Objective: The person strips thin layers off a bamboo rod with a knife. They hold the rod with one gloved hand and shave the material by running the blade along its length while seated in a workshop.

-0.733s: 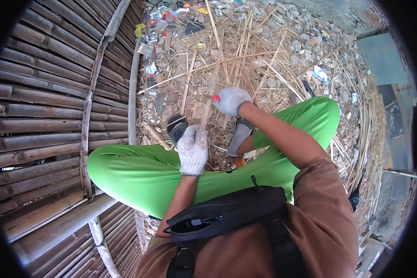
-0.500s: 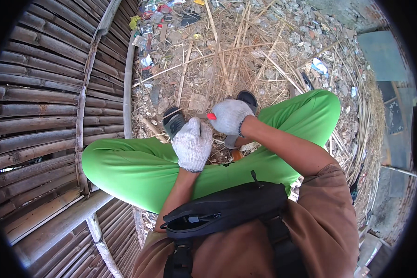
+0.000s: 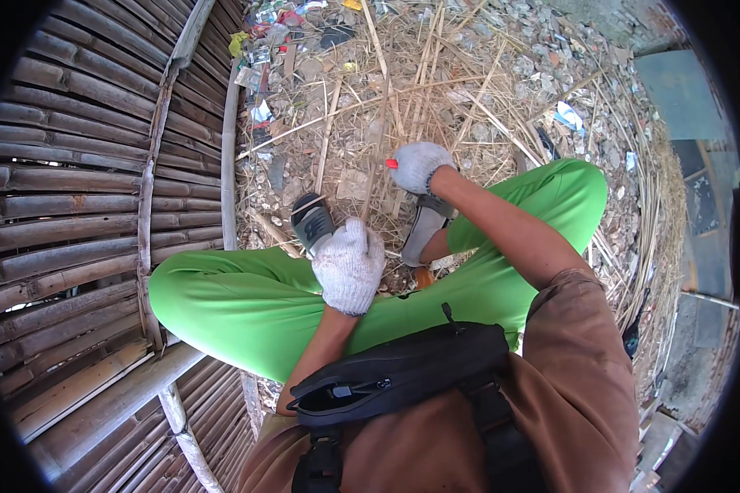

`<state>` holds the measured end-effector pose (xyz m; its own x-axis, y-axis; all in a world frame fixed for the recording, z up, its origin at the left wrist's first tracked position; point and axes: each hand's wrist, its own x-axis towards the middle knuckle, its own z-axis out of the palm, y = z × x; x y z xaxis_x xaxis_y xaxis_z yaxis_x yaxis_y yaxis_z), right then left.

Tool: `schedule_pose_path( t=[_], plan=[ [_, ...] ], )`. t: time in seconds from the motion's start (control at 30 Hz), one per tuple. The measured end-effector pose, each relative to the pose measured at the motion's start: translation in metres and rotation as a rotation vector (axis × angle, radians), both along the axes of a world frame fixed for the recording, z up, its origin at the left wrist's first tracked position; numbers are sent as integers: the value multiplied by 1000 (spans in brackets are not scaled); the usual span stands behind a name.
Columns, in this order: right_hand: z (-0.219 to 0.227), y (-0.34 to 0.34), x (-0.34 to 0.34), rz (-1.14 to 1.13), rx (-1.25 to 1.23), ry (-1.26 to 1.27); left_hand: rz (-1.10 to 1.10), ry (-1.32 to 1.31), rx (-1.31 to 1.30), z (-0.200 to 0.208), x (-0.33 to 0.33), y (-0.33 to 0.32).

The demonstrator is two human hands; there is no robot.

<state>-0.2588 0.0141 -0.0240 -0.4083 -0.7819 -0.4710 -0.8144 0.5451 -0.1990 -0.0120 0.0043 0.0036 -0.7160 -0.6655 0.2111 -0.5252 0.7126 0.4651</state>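
My left hand (image 3: pixel 349 267), in a white knit glove, is closed round the near end of a thin bamboo strip (image 3: pixel 375 168). The strip runs away from me over the littered ground. Farther off and to the right, my gloved right hand (image 3: pixel 423 167) is closed on a red-handled knife (image 3: pixel 392 163). The red end of its handle points left, close beside the strip. Its blade barely shows against the straw, so I cannot tell whether it touches the bamboo. Both hands are between my knees, above my sandals (image 3: pixel 313 220).
A bamboo slat wall (image 3: pixel 74 201) rises close on my left. Split bamboo pieces (image 3: pixel 419 82), straw and scraps of litter (image 3: pixel 568 117) cover the ground ahead. My green trousers (image 3: pixel 534 197) flank the hands, and a black bag (image 3: pixel 403 370) lies across my chest.
My right hand has moved away from me and slightly right with the knife, widening the gap to my left hand. My left hand has shifted slightly, still gripping the strip.
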Motion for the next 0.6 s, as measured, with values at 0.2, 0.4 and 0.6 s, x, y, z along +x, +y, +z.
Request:
schedule_pose_path(
  t=[0.2,0.4,0.6],
  plan=[
    [-28,-19,-45,-114,54,19,4,-39,0,4,-1,-1],
    [-42,-31,-69,-211,32,7,4,-25,19,3,-6,-5],
    [-54,-36,-67,-266,6,-88,90,120,248,-3,-2,-9]
  ],
)
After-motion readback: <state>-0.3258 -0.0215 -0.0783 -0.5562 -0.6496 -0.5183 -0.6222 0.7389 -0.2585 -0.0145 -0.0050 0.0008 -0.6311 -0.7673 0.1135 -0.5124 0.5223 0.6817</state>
